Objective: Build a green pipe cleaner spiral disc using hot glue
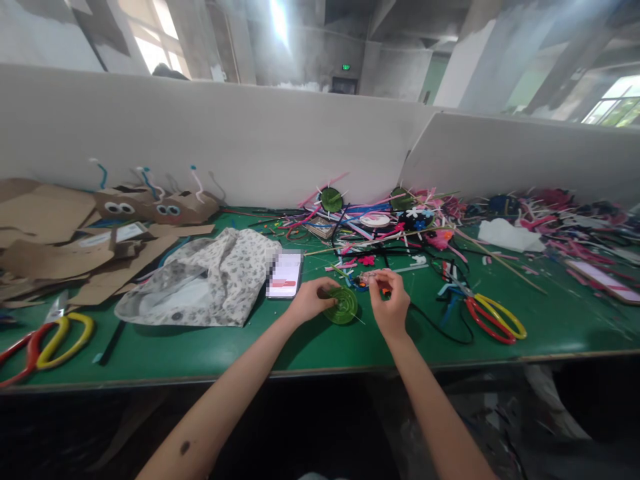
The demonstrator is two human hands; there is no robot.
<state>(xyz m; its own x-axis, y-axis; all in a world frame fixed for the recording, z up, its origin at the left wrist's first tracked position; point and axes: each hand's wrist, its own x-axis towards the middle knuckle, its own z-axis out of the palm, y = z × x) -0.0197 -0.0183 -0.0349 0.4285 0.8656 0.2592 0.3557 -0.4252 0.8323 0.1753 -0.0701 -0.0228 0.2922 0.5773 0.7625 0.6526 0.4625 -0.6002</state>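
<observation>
My left hand [313, 300] grips the left rim of a green round disc [344, 308] with ring-like ridges, held just above the green table. A thin pale strand [359, 320] shows at the disc's lower right edge. To the right of the disc, my right hand [390, 300] has its thumb and fingers pinched together. A small clear, pinkish piece [367, 277] appears at those fingertips, too small to name. Small coloured bits lie beneath and behind the right hand. A phone [285, 275] with a lit screen lies just left of my left hand.
Red-and-yellow-handled scissors lie at right [495, 319] and another pair at left [50, 340]. A patterned cloth bag [200, 280] and cut cardboard [45, 247] cover the left side. Pipe cleaners [370, 212] are heaped along the white partition [250, 140]. Another phone [605, 281] lies far right.
</observation>
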